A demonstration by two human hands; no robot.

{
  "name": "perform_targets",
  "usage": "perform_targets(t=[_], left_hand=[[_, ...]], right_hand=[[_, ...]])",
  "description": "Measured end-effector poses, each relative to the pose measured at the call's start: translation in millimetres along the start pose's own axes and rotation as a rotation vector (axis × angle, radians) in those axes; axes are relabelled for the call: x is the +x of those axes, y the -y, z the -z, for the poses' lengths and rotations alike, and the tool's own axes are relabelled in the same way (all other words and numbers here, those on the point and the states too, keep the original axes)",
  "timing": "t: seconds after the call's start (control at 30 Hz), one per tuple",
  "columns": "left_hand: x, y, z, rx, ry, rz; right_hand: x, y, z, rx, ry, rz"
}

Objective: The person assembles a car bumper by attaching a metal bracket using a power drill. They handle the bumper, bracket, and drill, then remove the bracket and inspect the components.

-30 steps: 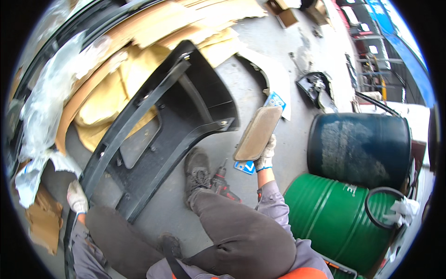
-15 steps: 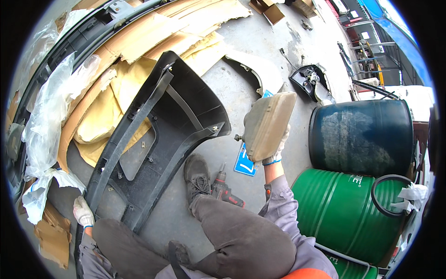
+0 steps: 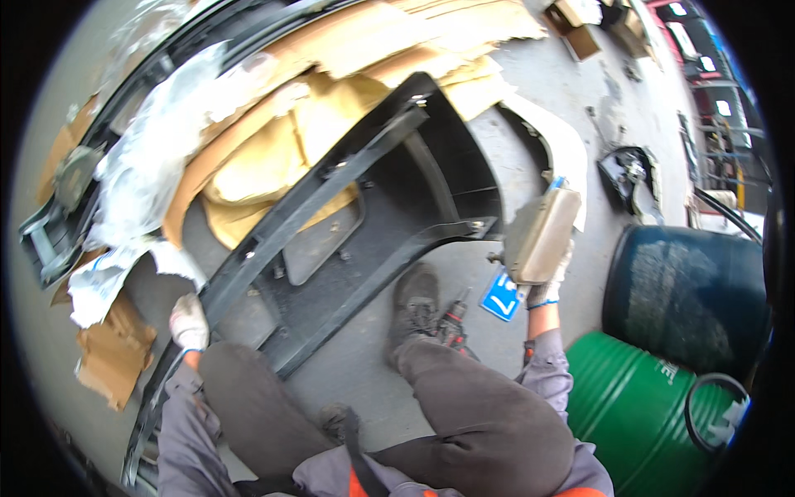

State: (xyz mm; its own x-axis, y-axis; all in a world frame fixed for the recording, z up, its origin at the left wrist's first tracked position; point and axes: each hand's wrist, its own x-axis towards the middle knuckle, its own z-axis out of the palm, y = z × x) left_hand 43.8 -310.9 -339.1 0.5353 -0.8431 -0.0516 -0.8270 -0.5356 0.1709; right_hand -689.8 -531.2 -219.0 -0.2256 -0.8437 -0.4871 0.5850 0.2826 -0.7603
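My right hand (image 3: 549, 290), in a knitted glove, is closed on a dusty tan, box-shaped part (image 3: 542, 236) that looks like a vehicle lamp. A small knob sticks out of its left side, and my fingers are partly hidden behind it. A large black plastic bumper (image 3: 356, 248) lies across the floor before me, its ribbed inner side up. Gloved too, my left hand (image 3: 190, 324) grips the bumper's near left edge. The lamp is held just right of the bumper's far right corner. A cordless drill (image 3: 453, 325) lies beside my shoe, near a blue plate (image 3: 502, 296).
Torn cardboard (image 3: 348, 41), yellow wrapping (image 3: 257, 166) and clear plastic film (image 3: 149, 166) are heaped at the left. A dark blue drum (image 3: 687, 294) and a green drum (image 3: 638, 406) lie at the right. Beyond the lamp are a white curved panel (image 3: 563, 141) and a black lamp housing (image 3: 627, 178).
The whole view has swung left, so things sit farther right in the picture. The lamp is a little closer to the bumper's corner. Both hands keep their holds.
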Motion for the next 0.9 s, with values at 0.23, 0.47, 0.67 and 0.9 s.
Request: perform_targets(t=[0.23,0.47,0.67,0.9], left_hand=[[1,-32,36,-0.024,0.169,0.217],[3,-29,28,-0.055,0.176,0.227],[2,-25,26,-0.098,0.147,0.234],[4,-24,26,-0.079,0.139,0.19]], right_hand=[[-32,-8,-64,-0.206,0.354,0.014],[-53,19,-94,-0.122,0.26,0.154],[-37,28,-73,0.051,0.165,0.122],[19,22,-6,-0.029,-0.054,0.282]])
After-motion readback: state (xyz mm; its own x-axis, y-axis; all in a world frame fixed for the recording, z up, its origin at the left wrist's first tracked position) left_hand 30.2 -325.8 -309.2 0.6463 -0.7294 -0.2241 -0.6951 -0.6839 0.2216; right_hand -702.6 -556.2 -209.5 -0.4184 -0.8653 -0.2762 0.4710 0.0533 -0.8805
